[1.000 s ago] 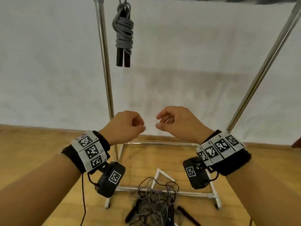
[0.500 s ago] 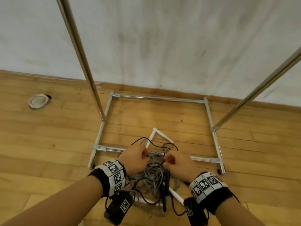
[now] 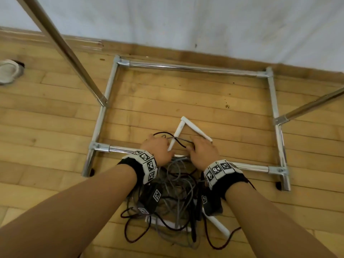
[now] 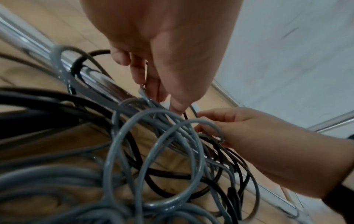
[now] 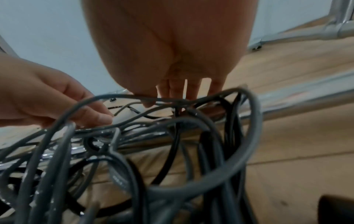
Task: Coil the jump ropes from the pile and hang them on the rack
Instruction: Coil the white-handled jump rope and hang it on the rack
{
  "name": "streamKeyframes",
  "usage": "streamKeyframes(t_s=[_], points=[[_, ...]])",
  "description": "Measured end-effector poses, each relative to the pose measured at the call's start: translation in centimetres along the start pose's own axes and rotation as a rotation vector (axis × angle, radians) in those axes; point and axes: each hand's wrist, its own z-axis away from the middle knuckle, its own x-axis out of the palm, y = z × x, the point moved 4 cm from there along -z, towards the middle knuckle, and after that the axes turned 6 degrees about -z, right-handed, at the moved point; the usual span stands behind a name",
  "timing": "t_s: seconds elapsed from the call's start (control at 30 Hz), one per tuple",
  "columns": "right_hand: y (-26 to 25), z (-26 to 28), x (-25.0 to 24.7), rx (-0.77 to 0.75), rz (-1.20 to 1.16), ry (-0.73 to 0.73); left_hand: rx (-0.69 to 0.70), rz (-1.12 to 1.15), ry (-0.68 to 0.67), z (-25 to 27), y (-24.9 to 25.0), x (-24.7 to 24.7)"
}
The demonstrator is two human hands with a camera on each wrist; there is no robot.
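A tangled pile of jump ropes (image 3: 175, 198) lies on the wooden floor across the rack's front base bar (image 3: 115, 148). It holds grey cords (image 4: 153, 159), dark cords (image 3: 134, 237) and white handles (image 3: 195, 131). Both hands reach down into the far end of the pile. My left hand (image 3: 158, 148) pinches a grey strand (image 4: 143, 92) with its fingers curled; a white handle lies just beside it. My right hand (image 3: 202, 150) has its thumb and fingers closed on another grey strand (image 5: 118, 95). The same hand (image 4: 239, 128) has a grey loop over its fingers.
The chrome rack base (image 3: 186, 67) frames the floor ahead, with slanted uprights at left (image 3: 74, 58) and right (image 3: 312, 107). A white wall stands behind. A small white round object (image 3: 7, 71) lies on the floor far left. The rack's top is out of view.
The view has dropped from the hung grey coil to the floor. Both hands came down from chest height into the pile and have taken hold of grey strands near the front bar.
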Motion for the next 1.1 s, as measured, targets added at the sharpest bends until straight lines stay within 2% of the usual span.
streamKeyframes(t_s=[0.17, 0.27, 0.37, 0.57, 0.6, 0.67, 0.77, 0.9, 0.93, 1.1], points=[[0.1, 0.4, 0.7, -0.081, -0.017, 0.114, 0.034, 0.096, 0.027, -0.3, -0.3, -0.1], [0.2, 1.8, 0.0, -0.151, -0.044, 0.141, 0.025, 0.103, 0.093, 1.2, -0.9, -1.0], [-0.1, 3.9, -1.6, -0.212, -0.132, 0.174, 0.077, 0.088, 0.127, 3.0, -0.9, -2.4], [-2.5, 9.2, -6.4, -0.307, -0.294, 0.411, 0.157, 0.117, 0.180, 7.4, 0.3, -5.5], [-3.2, 10.1, -7.3, -0.343, -0.267, 0.445, 0.167, 0.117, 0.187, 8.2, 0.6, -6.1], [-4.7, 11.8, -9.0, -0.417, -0.068, 0.493, 0.194, 0.096, 0.204, 10.0, 1.3, -7.6], [-6.4, 14.1, -11.6, -0.439, 0.194, 0.528, 0.252, 0.031, 0.232, 13.1, 2.4, -9.9], [-8.0, 16.6, -13.7, -0.455, 0.291, 0.346, 0.270, 0.110, 0.326, 17.5, 2.7, -12.5], [-8.4, 17.5, -14.2, -0.453, 0.328, 0.340, 0.265, 0.120, 0.351, 18.7, 2.9, -13.2], [-10.6, 23.0, -17.9, -0.485, 0.427, 0.524, 0.250, 0.020, 0.702, 25.6, 3.9, -16.9]])
